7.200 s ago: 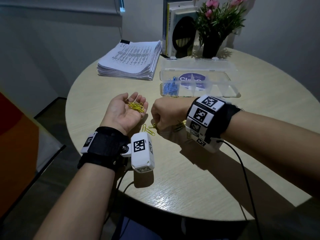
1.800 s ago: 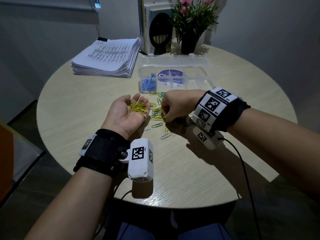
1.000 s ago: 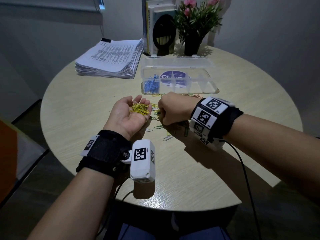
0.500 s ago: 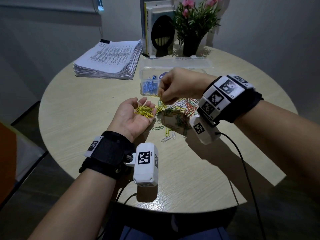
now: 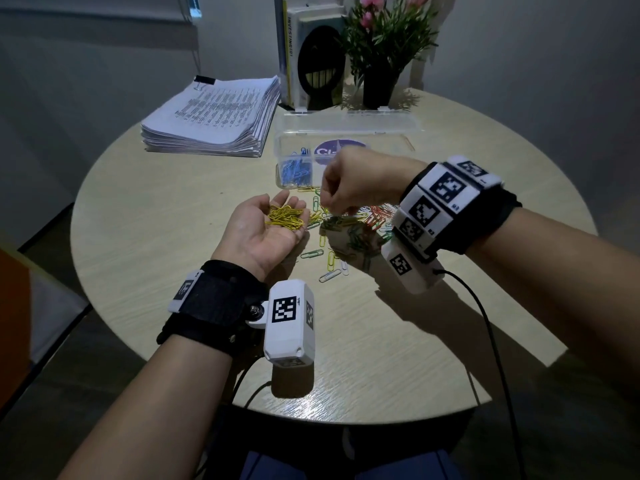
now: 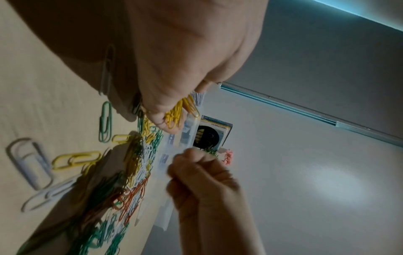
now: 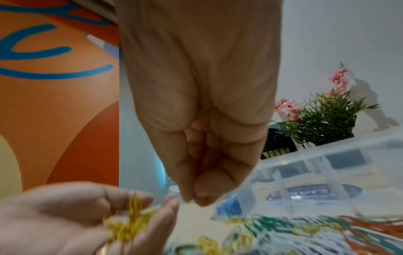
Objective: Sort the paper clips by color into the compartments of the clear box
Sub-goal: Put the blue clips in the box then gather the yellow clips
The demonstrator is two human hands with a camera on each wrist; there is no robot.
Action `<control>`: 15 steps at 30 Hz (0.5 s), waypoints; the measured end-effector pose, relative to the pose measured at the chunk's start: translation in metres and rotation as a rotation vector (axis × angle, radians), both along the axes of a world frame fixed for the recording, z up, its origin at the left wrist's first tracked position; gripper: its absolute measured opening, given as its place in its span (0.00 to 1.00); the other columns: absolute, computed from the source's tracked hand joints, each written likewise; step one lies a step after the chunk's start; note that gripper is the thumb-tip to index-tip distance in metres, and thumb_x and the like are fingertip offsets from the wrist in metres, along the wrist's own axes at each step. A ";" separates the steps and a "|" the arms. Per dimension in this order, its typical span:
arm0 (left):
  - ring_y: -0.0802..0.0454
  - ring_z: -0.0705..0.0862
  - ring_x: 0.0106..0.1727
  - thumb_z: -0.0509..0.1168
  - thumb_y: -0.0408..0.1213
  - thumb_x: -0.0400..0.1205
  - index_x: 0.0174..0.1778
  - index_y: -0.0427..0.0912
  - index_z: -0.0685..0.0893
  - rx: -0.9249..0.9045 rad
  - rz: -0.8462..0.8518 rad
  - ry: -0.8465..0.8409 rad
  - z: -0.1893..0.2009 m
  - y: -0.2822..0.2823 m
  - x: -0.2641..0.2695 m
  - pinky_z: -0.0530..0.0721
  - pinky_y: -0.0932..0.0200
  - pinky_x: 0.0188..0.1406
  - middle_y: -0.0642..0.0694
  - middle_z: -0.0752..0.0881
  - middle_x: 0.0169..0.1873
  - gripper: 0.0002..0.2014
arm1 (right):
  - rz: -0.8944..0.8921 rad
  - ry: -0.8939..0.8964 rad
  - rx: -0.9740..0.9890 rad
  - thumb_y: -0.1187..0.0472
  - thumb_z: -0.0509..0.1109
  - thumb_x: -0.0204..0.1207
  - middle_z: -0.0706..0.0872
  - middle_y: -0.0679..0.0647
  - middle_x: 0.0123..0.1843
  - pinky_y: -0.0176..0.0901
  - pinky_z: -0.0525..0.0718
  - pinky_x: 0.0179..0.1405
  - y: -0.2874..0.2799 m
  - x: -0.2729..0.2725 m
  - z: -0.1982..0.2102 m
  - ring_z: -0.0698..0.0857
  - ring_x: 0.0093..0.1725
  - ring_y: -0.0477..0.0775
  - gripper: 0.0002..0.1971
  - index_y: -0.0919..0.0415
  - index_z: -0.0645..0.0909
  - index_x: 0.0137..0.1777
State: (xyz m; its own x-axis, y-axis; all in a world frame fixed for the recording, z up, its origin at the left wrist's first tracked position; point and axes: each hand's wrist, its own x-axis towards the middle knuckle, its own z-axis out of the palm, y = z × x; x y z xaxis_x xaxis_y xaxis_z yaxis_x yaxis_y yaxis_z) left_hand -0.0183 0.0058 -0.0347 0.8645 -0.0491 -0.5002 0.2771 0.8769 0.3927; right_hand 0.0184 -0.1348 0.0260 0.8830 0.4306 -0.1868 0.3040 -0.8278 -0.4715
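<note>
Yellow paper clips (image 5: 286, 218) heaped in cupped, upturned left hand (image 5: 265, 227); right hand (image 5: 349, 183) fingertips pinched together, contents unclear. Clear box (image 5: 346, 133) at 12 o'clock, blue clips (image 5: 294, 170) inside; book spine (image 5: 289, 39) reads "INVESTING101".

Only properly readable bit is "INVESTING101" running down the spine of a book (image 5: 290, 39) at the back. The blue sticker (image 5: 332, 151) in the clear box (image 5: 346, 124) starts "Cl", rest hidden. Paper stack (image 5: 214, 112) print is too tiny.

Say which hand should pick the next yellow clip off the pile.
Right. The right hand hovers over the mixed pile, fingertips pinched; the left hand lies palm up, cupping the yellow clips, so probably it can't pick.
</note>
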 end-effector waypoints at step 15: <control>0.46 0.80 0.42 0.51 0.37 0.87 0.42 0.33 0.79 -0.049 0.024 -0.026 -0.004 0.001 0.007 0.80 0.52 0.45 0.39 0.79 0.38 0.16 | 0.066 -0.038 -0.472 0.66 0.70 0.72 0.80 0.58 0.35 0.37 0.72 0.23 -0.001 -0.007 -0.022 0.78 0.34 0.55 0.06 0.68 0.84 0.45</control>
